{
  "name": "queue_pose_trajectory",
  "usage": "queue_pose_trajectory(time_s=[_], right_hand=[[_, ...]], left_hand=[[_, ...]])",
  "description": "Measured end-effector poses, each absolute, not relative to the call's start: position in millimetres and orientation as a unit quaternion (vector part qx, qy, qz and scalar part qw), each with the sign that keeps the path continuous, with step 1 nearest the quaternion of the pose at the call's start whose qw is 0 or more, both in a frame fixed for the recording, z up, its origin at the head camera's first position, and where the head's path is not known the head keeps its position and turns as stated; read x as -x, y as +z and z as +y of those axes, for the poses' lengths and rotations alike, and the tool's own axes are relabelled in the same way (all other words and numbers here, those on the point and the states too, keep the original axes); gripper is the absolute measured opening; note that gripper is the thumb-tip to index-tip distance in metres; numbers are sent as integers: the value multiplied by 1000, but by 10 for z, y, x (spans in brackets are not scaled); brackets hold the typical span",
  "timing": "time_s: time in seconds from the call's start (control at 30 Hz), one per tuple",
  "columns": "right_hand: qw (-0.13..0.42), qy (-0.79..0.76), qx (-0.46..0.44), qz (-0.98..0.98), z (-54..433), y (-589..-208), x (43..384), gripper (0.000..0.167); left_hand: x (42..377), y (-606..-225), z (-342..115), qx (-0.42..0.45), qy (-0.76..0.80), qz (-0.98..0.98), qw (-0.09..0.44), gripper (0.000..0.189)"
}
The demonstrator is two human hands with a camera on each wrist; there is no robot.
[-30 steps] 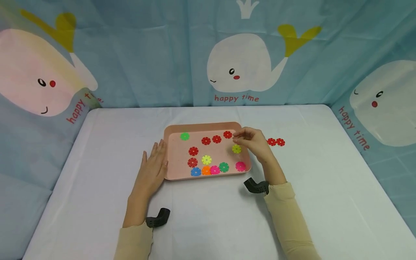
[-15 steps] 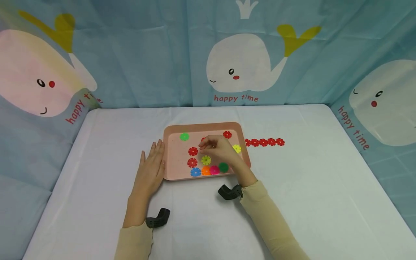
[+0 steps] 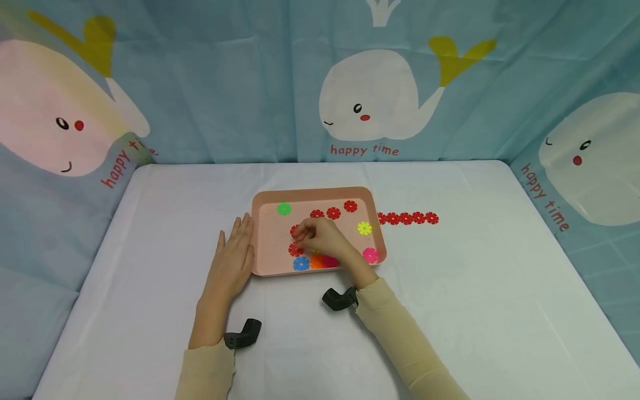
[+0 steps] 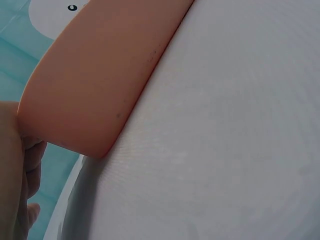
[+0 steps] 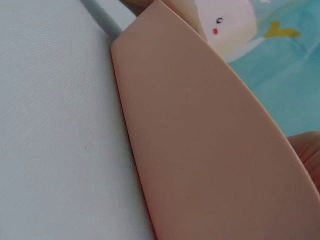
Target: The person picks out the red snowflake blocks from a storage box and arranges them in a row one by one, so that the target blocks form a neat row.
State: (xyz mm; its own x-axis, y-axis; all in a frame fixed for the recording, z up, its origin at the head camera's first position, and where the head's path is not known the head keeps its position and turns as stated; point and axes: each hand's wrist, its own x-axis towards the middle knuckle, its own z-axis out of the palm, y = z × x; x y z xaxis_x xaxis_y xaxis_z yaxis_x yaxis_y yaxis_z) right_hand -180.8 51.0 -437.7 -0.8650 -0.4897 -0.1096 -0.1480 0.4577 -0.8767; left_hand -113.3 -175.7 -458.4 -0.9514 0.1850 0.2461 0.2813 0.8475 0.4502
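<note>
In the head view, my left hand [image 3: 231,261] rests with straight fingers against the left side of a pink tray [image 3: 265,269]. My right hand [image 3: 322,239] reaches over the tray from the right, its fingertips and thumb near a red notched disc [image 3: 294,251] and another red disc [image 3: 293,229] that it partly covers. No disc shows between those fingers. More red discs [image 3: 333,213] lie toward the tray's back. On the table right of the tray, several red discs form a straight row [image 3: 405,218]. The right wrist view mostly shows the tray's outer wall [image 5: 200,125].
Inside the tray also lie a light green disc [image 3: 284,209], a yellow disc [image 3: 364,228], a pink disc [image 3: 370,255] and a blue disc [image 3: 301,264]. An orange disc [image 3: 317,261] is partly under my right hand. A whale-print curtain [image 3: 225,83] hangs behind the white table [image 3: 500,305].
My right hand has moved left from the tray's right edge to the red discs at its left middle, uncovering more of the red row. My left hand stays at the tray's side.
</note>
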Motion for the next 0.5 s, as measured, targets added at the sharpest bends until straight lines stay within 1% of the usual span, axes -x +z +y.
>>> queue_pose_trajectory(time_s=[0.2, 0.3, 0.5], right_hand=[[181, -441, 203, 856, 497, -4387, 1803, 17], [174, -412, 219, 867, 486, -4390, 1798, 21], [169, -384, 234, 877, 475, -4393, 1791, 23]], left_hand=[[1126, -4556, -1756, 121, -246, -956, 103, 52], [1120, -4560, -1753, 121, -245, -956, 103, 52], [1132, -4577, -1732, 123, -239, -958, 97, 53]])
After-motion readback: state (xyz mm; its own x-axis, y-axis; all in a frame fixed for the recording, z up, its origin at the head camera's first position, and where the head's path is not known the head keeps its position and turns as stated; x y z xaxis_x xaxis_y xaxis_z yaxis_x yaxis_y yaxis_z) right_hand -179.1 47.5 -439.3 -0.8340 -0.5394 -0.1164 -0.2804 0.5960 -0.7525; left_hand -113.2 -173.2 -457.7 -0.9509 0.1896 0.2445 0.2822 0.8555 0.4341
